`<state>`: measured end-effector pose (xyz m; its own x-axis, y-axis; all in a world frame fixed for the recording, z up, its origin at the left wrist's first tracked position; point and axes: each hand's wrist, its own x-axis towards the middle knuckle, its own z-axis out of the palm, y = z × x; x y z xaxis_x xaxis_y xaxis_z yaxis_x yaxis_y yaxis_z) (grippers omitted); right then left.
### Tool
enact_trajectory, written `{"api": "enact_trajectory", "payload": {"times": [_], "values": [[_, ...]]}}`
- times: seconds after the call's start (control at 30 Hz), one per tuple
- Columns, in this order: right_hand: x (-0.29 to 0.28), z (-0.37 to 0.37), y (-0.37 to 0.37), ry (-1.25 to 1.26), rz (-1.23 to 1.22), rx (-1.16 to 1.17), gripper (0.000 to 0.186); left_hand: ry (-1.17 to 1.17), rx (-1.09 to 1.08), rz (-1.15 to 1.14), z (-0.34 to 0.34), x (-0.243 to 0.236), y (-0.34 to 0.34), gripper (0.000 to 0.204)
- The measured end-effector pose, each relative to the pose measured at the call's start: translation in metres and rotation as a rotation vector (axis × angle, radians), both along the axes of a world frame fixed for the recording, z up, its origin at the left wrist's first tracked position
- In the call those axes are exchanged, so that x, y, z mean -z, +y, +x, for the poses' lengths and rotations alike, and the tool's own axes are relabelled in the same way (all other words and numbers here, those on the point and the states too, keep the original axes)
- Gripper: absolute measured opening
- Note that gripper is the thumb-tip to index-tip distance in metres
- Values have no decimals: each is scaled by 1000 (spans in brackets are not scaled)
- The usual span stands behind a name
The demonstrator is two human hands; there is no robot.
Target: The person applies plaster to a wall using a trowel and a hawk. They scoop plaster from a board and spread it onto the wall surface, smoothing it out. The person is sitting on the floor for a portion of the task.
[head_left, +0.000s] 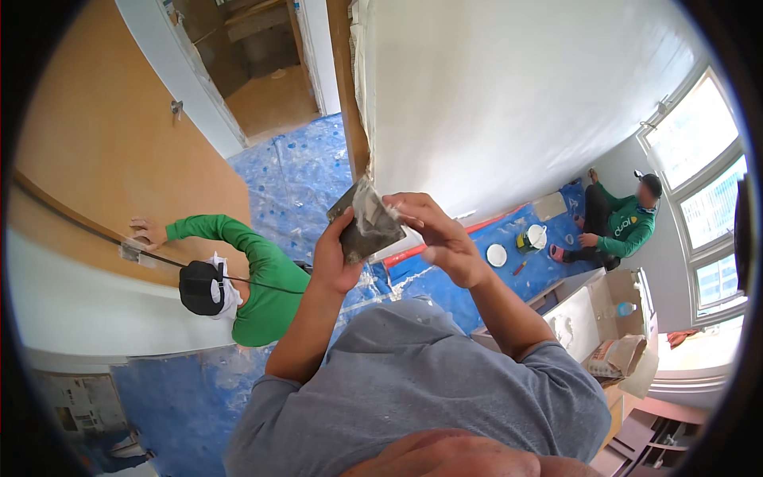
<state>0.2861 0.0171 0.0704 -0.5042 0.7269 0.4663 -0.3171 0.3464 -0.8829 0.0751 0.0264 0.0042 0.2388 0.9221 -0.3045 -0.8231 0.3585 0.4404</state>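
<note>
My left hand [340,256] grips a dark grey, flat, block-like piece [373,236] from its lower left side. Whitish, crumpled material [367,203], perhaps film or putty, covers part of its upper face; I cannot tell which. My right hand [445,242] is at the right side of the piece, fingers bent and apart from the thumb. Its fingertips reach the edge of the whitish material, and whether they touch it is unclear. Both hands are raised in front of my chest, close to the wall's wooden-edged corner [359,151].
At left, a co-worker in green [270,294] reaches to a wooden door [103,103]. Another person [628,226] sits by the windows near a bucket [534,238] and white lid [496,255]. Blue sheeting [298,171] covers the floor; an open carton [636,306] stands right.
</note>
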Motion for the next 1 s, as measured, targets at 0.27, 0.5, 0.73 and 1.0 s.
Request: {"api": "enact_trajectory", "payload": {"times": [0.27,0.5,0.73,1.0], "values": [[-54,35,19,-790,392,160,61,-38,151,188,-4,-30,4,41],[-106,68,16,-1211,628,382,55,22,117,255,-9,-55,-7,33],[-146,20,1,-1086,935,208,59,359,102,468,-24,-100,-3,27],[-160,20,-2,-1353,843,168,56,339,-48,373,-46,-84,12,31]]}}
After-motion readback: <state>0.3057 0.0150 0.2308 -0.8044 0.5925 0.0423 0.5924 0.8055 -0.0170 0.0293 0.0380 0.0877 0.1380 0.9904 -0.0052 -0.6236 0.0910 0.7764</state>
